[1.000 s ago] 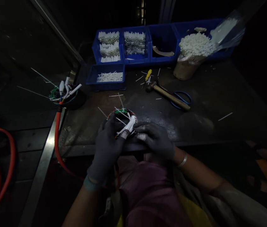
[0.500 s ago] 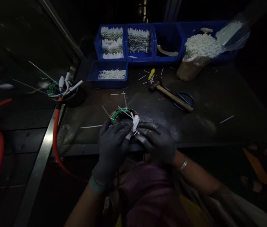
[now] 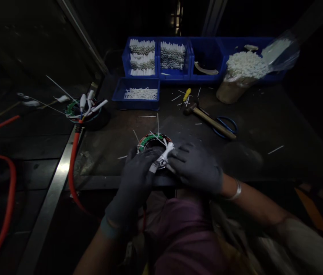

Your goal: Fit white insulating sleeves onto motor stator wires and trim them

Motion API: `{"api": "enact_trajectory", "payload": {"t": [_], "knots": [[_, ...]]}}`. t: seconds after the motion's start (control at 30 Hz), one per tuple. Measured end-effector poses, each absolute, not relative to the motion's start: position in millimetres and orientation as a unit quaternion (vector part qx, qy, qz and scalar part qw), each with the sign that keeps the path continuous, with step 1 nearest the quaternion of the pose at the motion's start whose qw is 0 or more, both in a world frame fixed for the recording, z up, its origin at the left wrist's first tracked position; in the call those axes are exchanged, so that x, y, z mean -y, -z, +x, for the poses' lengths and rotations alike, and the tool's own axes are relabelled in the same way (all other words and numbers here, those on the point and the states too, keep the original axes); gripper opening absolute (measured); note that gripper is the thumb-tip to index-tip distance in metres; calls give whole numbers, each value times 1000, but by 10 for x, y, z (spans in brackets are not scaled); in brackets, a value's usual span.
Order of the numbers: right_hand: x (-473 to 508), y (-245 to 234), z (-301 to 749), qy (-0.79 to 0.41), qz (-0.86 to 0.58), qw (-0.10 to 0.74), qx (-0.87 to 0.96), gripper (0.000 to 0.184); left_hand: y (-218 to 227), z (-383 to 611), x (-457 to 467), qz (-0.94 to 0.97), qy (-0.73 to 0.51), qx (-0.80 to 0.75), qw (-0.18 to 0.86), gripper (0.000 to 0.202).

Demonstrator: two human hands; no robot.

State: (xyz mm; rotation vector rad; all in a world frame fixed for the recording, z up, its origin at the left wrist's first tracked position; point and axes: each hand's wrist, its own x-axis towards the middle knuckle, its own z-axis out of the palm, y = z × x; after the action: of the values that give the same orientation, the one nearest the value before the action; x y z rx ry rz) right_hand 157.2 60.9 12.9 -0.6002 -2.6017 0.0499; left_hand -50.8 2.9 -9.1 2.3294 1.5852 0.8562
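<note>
— Please tell me, where is the work piece?

— The round wire-wound ring [image 3: 151, 140] lies flat on the near part of the dark metal table [image 3: 115, 145], just in front of the person. Some thin white sticks [image 3: 158, 125] stand out from it.

— And the hands?

— They are together on the ring. The left hand [image 3: 131, 187], in a dark glove, comes over its near edge. The right hand [image 3: 197, 168], gloved also, is just beside, with the fingers curved. Between them is a white sleeved piece [image 3: 165, 154].

— Are they clamped on this piece?

— Perhaps the left fingers press it, but the light is poor, so I cannot really tell.

— What is around them?

— Farther along the table stand blue bins [image 3: 173, 78] with white tubes [image 3: 142, 47]. There is also a yellow-handled screwdriver [image 3: 187, 94], a hammer [image 3: 211, 121] lying across blue-handled scissors [image 3: 227, 125], and a sack of white pieces [image 3: 230, 93]. On the left, a second wire-wound ring [image 3: 74, 109] sits in a black pot [image 3: 100, 122], and a red cable [image 3: 72, 168] runs down past the table edge.
</note>
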Motion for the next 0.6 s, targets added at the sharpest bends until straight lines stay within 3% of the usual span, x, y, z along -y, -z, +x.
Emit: {"api": "enact_trajectory", "payload": {"t": [0.2, 0.33, 0.47, 0.6], "knots": [[-1001, -103, 1335, -169, -215, 274, 922, 21, 100, -503, -55, 802, -271, -531, 39, 32], [-1174, -187, 1327, -308, -203, 234, 900, 12, 35, -531, -90, 798, -242, -547, 69, 31], [-1120, -262, 1357, -287, -175, 198, 921, 9, 61, -563, -121, 787, -286, -530, 131, 30], [-1091, -193, 1109, -231, -257, 166, 923, 12, 55, -550, -138, 777, -306, -525, 164, 28]]}}
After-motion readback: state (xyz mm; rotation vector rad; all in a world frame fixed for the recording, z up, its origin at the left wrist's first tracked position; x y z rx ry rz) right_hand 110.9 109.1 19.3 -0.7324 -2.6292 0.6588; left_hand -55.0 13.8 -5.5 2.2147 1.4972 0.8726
